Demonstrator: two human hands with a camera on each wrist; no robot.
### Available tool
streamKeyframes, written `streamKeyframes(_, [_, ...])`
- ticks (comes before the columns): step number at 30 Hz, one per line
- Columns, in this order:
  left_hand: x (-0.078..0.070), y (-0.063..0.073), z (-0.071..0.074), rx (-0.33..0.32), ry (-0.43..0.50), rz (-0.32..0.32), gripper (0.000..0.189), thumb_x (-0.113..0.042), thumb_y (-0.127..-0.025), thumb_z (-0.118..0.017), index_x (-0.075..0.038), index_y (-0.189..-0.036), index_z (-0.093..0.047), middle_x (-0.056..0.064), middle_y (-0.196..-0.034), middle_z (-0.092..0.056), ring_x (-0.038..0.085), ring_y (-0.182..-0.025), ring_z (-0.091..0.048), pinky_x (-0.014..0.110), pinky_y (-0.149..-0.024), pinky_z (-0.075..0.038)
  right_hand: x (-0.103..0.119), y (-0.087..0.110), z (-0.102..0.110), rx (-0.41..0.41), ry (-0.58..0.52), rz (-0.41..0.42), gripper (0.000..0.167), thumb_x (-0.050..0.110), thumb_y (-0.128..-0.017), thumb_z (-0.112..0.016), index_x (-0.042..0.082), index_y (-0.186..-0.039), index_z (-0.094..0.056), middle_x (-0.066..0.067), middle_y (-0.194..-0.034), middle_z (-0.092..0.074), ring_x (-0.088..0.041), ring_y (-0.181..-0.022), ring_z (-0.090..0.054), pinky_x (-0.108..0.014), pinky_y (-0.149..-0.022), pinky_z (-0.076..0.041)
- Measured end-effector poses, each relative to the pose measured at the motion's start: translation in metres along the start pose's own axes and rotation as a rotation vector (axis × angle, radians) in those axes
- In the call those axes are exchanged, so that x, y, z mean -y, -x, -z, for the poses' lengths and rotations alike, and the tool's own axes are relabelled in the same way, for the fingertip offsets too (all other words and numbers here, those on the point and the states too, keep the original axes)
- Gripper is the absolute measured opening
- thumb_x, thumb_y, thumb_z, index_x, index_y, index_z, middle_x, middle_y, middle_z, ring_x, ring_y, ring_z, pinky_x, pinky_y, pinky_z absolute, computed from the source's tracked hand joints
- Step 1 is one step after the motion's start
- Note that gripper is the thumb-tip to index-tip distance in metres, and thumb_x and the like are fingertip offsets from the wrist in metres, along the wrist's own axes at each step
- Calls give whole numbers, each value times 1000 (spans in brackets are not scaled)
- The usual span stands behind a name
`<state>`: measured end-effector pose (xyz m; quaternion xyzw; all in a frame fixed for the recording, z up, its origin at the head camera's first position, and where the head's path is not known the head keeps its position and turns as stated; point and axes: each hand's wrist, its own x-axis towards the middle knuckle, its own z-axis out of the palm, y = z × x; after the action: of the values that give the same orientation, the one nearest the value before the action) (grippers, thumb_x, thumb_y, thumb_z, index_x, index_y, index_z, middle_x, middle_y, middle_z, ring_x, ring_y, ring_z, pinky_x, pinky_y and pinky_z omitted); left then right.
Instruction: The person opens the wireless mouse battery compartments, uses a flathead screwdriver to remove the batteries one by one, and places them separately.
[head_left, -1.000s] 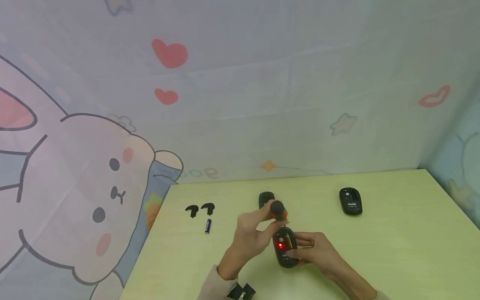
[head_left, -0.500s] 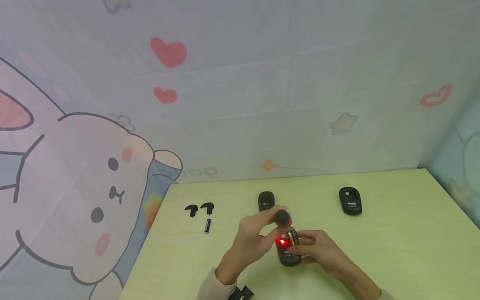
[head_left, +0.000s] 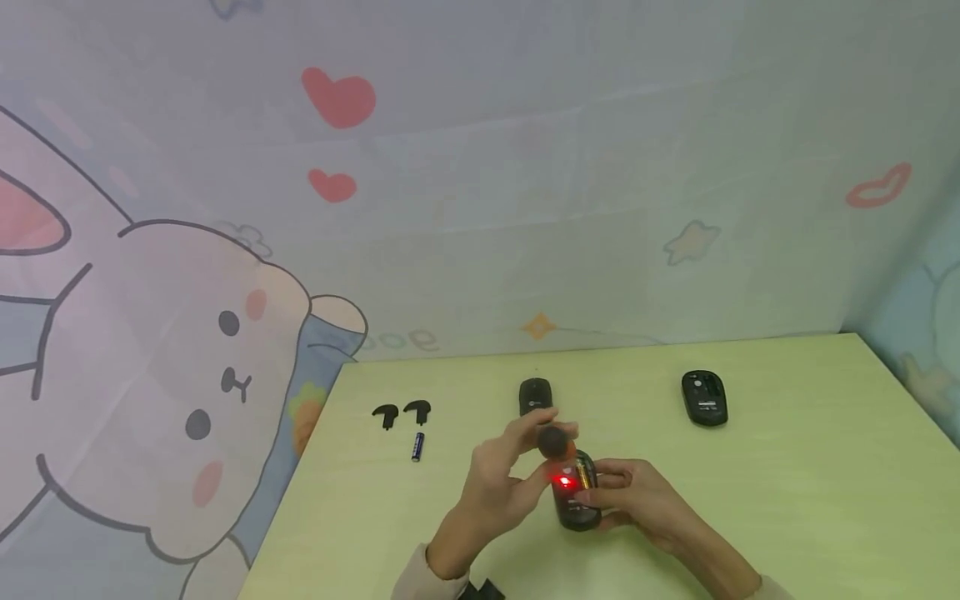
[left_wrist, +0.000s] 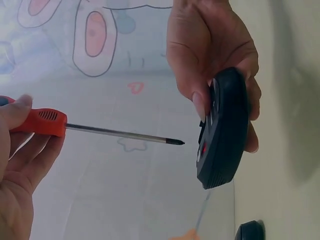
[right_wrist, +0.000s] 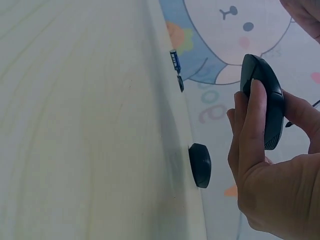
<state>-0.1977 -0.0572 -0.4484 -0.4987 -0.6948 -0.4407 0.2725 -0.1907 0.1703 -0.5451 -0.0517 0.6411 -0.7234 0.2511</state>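
Note:
My right hand [head_left: 637,500] grips a black computer mouse [head_left: 577,508], underside up, above the table. A red light glows on that underside, and a gold-coloured battery [head_left: 585,475] shows in its slot. In my left hand [head_left: 491,483] is a screwdriver [left_wrist: 47,121] with a red and dark handle, held between thumb and fingers. Its dark tip points at the mouse's underside, with a small gap between them in the left wrist view. From the right wrist view, my fingers [right_wrist: 257,120] lie along one side of the mouse, the thumb on the other.
Behind my left hand a second black mouse [head_left: 535,394] sits on the yellow-green table [head_left: 810,467]. A third mouse [head_left: 705,398] lies underside up at the right. Two black hooked pieces [head_left: 386,415] and a blue battery [head_left: 417,447] lie at the left. A printed cloth [head_left: 480,208] hangs behind.
The mouse has shifted slightly right since a second ago. The screwdriver's handle end first moved down and right, then back left. Both hands keep their hold.

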Motion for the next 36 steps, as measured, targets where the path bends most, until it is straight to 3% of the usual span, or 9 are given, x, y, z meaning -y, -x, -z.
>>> streamKeyframes(9, [7, 4, -4, -23, 9, 6, 45, 9, -83, -82, 6, -126, -68, 20, -110, -80, 25, -100, -81, 23, -87, -64, 2, 1, 1, -6, -23, -17, 68, 17, -91, -83, -10, -146, -53, -14, -118, -80, -23, -102, -79, -35, -76, -68])
streamKeyframes(24, [7, 6, -8, -31, -13, -7, 39, 10, -84, -81, 6, -121, -72, 18, -105, -81, 24, -97, -81, 20, -85, -64, -1, 0, 2, 0, -23, -5, 67, 15, -92, -82, -10, -146, -53, -14, -117, -80, -22, -102, -79, -36, -77, -68])
streamKeyframes(32, [6, 10, -11, 34, -177, -101, 33, -3, -93, -78, 1, -124, -68, 9, -103, -82, 14, -94, -81, 16, -85, -63, -2, 2, -1, -29, -15, 24, 68, 14, -91, -83, -11, -147, -53, -14, -120, -79, -20, -98, -80, -32, -72, -67])
streamKeyframes(36, [8, 10, -13, 46, -209, -129, 30, -6, -97, -75, 1, -125, -66, 6, -100, -81, 11, -89, -80, 12, -80, -61, -3, 2, -2, -43, 3, 45, 69, 14, -89, -84, -10, -146, -54, -18, -122, -77, -20, -97, -80, -30, -70, -67])
